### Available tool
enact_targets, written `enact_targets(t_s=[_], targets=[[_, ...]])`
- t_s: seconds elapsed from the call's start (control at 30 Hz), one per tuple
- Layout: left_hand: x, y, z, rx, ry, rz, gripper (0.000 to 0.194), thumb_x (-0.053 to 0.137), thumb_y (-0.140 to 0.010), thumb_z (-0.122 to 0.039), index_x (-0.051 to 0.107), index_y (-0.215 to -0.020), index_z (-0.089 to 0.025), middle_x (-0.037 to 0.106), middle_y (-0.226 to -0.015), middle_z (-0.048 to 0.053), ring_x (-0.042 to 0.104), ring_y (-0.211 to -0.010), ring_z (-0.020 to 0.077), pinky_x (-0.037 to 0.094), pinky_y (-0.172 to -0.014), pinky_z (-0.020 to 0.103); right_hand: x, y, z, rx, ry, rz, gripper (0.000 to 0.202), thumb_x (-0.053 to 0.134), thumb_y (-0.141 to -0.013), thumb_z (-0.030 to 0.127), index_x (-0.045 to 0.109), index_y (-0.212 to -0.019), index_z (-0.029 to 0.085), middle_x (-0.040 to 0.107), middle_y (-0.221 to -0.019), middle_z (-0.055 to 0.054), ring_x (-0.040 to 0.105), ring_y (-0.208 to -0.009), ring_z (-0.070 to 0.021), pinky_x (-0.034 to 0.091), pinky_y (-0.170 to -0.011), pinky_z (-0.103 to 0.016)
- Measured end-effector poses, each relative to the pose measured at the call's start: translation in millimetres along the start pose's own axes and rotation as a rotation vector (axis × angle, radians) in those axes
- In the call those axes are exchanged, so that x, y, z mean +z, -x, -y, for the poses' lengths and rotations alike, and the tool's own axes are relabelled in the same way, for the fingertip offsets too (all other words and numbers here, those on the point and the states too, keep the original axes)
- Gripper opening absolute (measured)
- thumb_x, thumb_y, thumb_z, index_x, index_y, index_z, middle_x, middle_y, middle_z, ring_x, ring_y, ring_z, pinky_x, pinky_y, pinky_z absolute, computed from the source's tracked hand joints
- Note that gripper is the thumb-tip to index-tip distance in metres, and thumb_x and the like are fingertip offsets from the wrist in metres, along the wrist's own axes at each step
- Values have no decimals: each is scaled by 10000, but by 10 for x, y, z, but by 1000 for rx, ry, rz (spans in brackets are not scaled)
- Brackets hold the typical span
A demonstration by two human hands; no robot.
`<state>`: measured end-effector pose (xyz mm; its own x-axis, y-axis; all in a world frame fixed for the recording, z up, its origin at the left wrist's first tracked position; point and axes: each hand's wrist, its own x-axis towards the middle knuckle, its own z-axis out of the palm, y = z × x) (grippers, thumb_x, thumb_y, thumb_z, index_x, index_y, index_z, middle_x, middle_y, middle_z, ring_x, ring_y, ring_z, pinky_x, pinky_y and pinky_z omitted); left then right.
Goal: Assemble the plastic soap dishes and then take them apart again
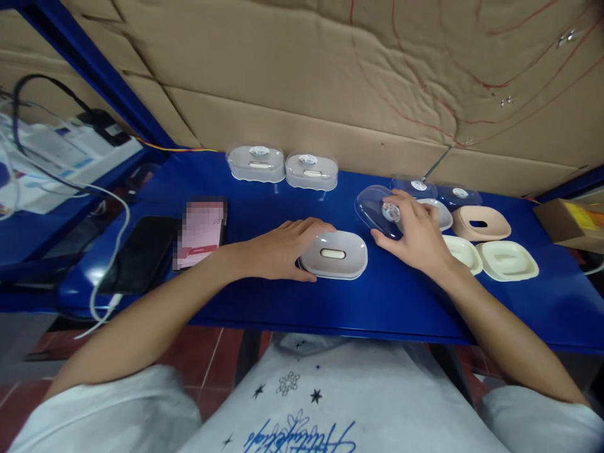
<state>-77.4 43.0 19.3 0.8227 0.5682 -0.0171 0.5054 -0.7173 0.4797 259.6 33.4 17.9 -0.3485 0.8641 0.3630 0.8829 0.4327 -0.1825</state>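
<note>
One blue worktop (283,308) carries the grey box (352,263), its long axis running left to right; the left grip (290,244), nearer, holds its left end. Rightward and apart, the right grip (419,234) holds a slanted clear lid (374,202). A pale insert (333,254) sits mid-box.

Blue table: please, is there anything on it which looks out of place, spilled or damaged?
I see nothing spilled or damaged. The white cable looks untidy: it loops loosely over the left end of the blue table. The clear lid is tilted, but the right hand holds it.
</note>
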Motion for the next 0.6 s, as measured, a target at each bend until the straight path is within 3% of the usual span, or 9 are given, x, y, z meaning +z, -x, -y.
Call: enact_targets(t_s=[0.1, 0.23, 0.33, 0.6], targets=[[53, -24, 63, -12, 50, -26, 1047, 855, -915, -518, 219, -1719, -301, 411, -1740, 190, 452, -1574, 431, 386, -1245, 618, -166, 107, 145, -210, -117, 46, 625, 721, -980, 513, 543, -1512, 238, 533, -1690, -222, 535, -1545, -441, 428, -1207, -648], [111, -54, 130, -36, 86, -37, 1267, 866, -879, -652, 37, -1780, -326, 284, -1815, 229, 361, -1634, 481, 318, -1270, 712, -135, 246, 330, -392, -231, 174, 571, 735, -989, 431, 565, -1508, 265, 525, -1706, -181, 566, -1530, -382, 485, -1212, -598], [137, -67, 132, -20, 112, -39, 1334, 881, -863, -668, -11, -1790, -314, 264, -1822, 242, 352, -1644, 475, 310, -1287, 707, -35, 298, 398, -439, -258, 178, 558, 735, -996, 398, 583, -1511, 246, 531, -1696, -189, 539, -1553, -371, 489, -1228, -599], [168, -51, -48, 66, 157, -19, 1291, 886, -899, -594, -6, -1797, -344, 291, -1830, 190, 388, -1635, 436, 347, -1305, 625, 85, 315, 442, -476, -294, 205, 668, 752, -986, 444, 560, -1603, 272, 524, -1703, -155, 517, -1560, -379, 502, -1236, -606]])
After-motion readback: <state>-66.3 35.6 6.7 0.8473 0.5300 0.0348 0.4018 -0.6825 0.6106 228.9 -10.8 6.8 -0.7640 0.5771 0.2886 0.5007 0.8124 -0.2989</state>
